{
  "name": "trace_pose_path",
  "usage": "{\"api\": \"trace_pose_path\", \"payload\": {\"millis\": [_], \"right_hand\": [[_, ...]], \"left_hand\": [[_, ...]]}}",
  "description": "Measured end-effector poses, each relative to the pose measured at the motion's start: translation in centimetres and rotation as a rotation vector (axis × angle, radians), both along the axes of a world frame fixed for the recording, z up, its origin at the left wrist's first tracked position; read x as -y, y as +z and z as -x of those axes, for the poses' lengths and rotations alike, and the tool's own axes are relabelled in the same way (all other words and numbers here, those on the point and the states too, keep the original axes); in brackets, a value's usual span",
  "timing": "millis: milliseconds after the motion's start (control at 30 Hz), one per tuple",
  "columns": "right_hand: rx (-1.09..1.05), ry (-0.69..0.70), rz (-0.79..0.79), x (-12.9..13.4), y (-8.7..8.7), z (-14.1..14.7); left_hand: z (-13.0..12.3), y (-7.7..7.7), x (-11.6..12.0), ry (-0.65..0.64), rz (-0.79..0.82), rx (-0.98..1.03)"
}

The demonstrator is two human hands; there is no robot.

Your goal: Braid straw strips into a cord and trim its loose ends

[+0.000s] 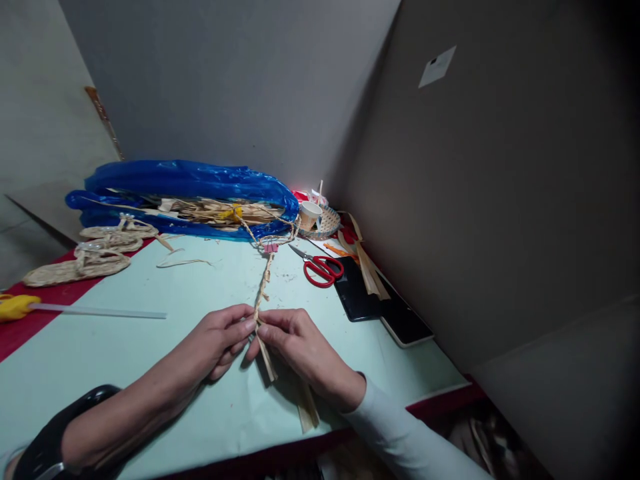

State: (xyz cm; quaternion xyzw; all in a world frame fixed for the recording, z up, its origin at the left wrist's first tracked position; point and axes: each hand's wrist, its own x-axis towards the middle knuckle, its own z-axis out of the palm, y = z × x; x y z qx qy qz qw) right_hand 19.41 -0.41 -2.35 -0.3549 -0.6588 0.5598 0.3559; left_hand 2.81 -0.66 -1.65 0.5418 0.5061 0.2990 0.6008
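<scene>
A braid of dry, straw-coloured leaf strips (263, 287) runs toward me from a pink binder clip (271, 247) near the blue bag. At its near end, my left hand (225, 337) pinches the braid between thumb and fingers. Close beside it, my right hand (295, 343) is closed on the strips just where the plait ends. Loose strip ends (267, 360) hang below my fingertips, and a wider strip (307, 407) shows under my right wrist. Some fingers of both hands are hidden.
Behind lies a blue plastic bag (185, 172) of dry strips. Red-handled scissors (323, 270), black phones (354, 293), a paper cup (310, 213) and a woven basket (327, 223) sit to the right. Woven sandals (80, 267) and a yellow glue gun (17, 307) with its glue stick are left.
</scene>
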Motion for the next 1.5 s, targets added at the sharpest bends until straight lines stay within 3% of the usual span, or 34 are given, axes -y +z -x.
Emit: {"api": "trace_pose_path", "payload": {"millis": [267,400,600,800,933,1100,1300,1500], "right_hand": [[0.329,-0.214,-0.234,1.4,0.5,0.2],[0.384,-0.228,-0.285,1.6,0.7,0.2],[0.380,-0.084,-0.402,2.2,0.7,0.6],[0.422,-0.031,-0.467,2.1,0.1,0.7],[0.422,-0.053,-0.425,2.0,0.4,0.5],[0.361,-0.308,-0.305,1.6,1.1,0.2],[0.169,-0.077,-0.126,0.7,0.6,0.2],[0.061,-0.044,-0.002,0.3,0.0,0.2]], "left_hand": [[0.2,0.4,0.4,0.080,-0.261,-0.268],[0.0,0.9,0.7,0.130,-0.368,-0.413],[0.1,0.8,0.4,0.096,-0.262,-0.281],[0.5,-0.2,0.6,0.144,-0.078,-0.083],[0.8,-0.1,0.8,0.185,-0.036,-0.026],[0.8,0.3,1.2,0.196,-0.012,0.005],[0.7,0.4,1.0,0.091,-0.079,-0.035],[1.0,0.7,1.2,0.032,-0.283,-0.240]]}}
